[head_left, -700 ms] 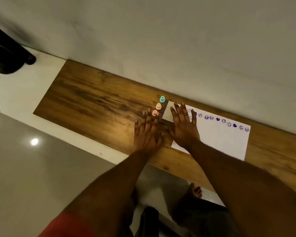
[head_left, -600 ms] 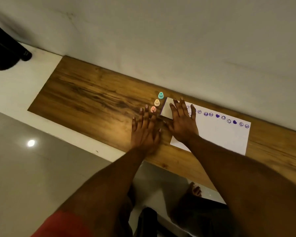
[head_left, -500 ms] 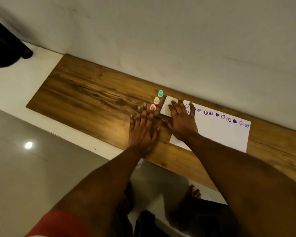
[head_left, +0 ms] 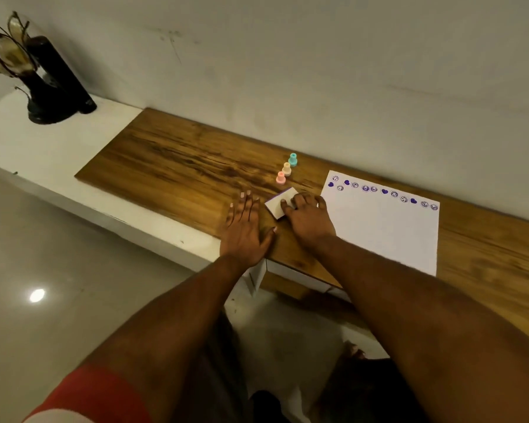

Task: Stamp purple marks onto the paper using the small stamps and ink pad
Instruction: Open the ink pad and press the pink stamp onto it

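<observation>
- Two bare forearms reach out over the desk (head_left: pixel 180 166), a red sleeve (head_left: pixel 83 392) showing on the left arm.
- The left hand (head_left: pixel 245 227) lies flat on the wood with its fingers straight, holding nothing.
- The right hand (head_left: pixel 309 218) curls its fingers over the ink pad (head_left: pixel 276 207), just right of the left hand. The thumb is hidden.
- The pad looks flat, light and likely to slide on smooth wood, so it is best held by its edges. Its visible long side slants away to the right.
- The paper (head_left: pixel 385 233) lies right of the right hand, its long axis along the wall and purple marks lining its far edge. It is thin and probably needs pinning down.
- Beyond the hands stand a pink stamp (head_left: pixel 280 178), a beige stamp (head_left: pixel 286 168) and a teal stamp (head_left: pixel 293 159). All are upright, in a line slanting away to the right. They look small, light and rigid, and are best pinched at the narrow knob.
</observation>
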Demonstrator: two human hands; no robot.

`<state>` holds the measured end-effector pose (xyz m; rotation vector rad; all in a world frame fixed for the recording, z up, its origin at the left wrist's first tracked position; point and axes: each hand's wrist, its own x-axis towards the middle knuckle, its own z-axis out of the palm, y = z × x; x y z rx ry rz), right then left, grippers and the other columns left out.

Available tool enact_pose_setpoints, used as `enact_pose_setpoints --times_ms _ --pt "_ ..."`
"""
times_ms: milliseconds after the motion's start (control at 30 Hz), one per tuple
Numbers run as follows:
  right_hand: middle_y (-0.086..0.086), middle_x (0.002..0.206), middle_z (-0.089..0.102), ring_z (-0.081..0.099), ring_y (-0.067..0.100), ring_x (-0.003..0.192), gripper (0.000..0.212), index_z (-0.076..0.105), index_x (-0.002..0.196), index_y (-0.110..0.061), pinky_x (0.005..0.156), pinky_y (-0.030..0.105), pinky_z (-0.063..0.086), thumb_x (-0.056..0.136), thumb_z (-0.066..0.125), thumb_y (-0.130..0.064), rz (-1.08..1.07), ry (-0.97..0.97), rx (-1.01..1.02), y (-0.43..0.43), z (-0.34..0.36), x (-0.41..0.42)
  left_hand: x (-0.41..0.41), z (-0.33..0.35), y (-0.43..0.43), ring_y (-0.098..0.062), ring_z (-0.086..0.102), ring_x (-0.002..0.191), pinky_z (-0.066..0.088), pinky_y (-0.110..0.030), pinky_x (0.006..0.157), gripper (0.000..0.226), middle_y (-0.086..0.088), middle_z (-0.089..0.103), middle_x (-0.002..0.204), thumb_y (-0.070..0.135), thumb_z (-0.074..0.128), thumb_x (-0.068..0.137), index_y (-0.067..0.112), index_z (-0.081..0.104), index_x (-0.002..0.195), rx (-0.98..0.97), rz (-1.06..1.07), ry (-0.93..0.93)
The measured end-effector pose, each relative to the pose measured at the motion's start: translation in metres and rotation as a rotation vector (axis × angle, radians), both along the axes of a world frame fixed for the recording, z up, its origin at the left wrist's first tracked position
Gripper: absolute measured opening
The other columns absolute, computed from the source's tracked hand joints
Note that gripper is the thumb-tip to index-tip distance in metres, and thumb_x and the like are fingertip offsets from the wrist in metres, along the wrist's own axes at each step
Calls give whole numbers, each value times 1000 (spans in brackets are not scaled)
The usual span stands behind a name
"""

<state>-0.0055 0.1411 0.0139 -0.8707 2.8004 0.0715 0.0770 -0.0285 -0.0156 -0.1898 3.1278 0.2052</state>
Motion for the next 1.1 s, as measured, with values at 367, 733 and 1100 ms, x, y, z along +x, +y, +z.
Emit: enact_pose_setpoints --times_ms 367,733,1100 --pt "13 156 43 40 34 145 58 47 152 -24 117 46 38 98 67 -31 -28 57 -56 -23 -6 28 -5 -11 -15 -26 18 159 13 -42 129 88 -16 26 169 68 49 97 11 27 159 286 49 55" --pt "4 152 51 53 26 134 45 46 145 -31 105 36 49 103 55 -40 106 -72 -218 0 -7 -7 -27 -9 -39 -31 23 156 19 -43 125 108 -16 24 170 64 75 84 9 21 160 451 -12 -44" --pt "2 140 61 55 19 124 38 55 144 -24 96 26 42 107 50 -30 187 -307 -286 1 14 -44 -44 -4 -54 -24 2 160 13 -41 126 80 -16 16 172 58 86 72 23 50 134 429 -50 -98"
